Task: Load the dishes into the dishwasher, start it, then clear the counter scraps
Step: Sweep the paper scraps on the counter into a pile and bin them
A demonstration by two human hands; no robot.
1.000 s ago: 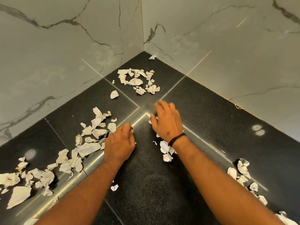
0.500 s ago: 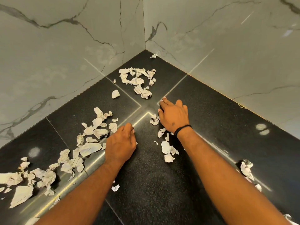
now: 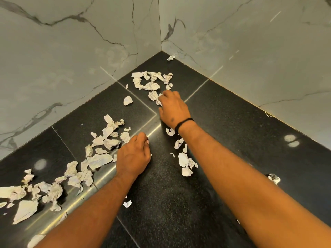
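Here the paper scraps (image 3: 107,138) lie scattered over the black counter (image 3: 232,133) in several loose groups: a cluster (image 3: 152,81) near the corner where the marble walls (image 3: 71,51) meet, a long trail running off to the left, a short line (image 3: 184,158) under the right forearm, and one stray bit (image 3: 171,58) right in the corner. The right hand (image 3: 172,109), a black band (image 3: 184,122) at its wrist, reaches to the near edge of the corner cluster; its fingers are curled down onto the scraps there, and they seem to be pinching or raking a piece, though the palm side is hidden. The left hand (image 3: 133,157) rests knuckles-up on the counter just beside the left trail, fingers curled under; whether it holds anything I cannot tell.

The step looks like gathering the scraps. Doing it well probably means sweeping the far cluster toward the middle with a cupped hand rather than picking pieces singly, with the left hand as a stop. The corner bit is easy to miss.
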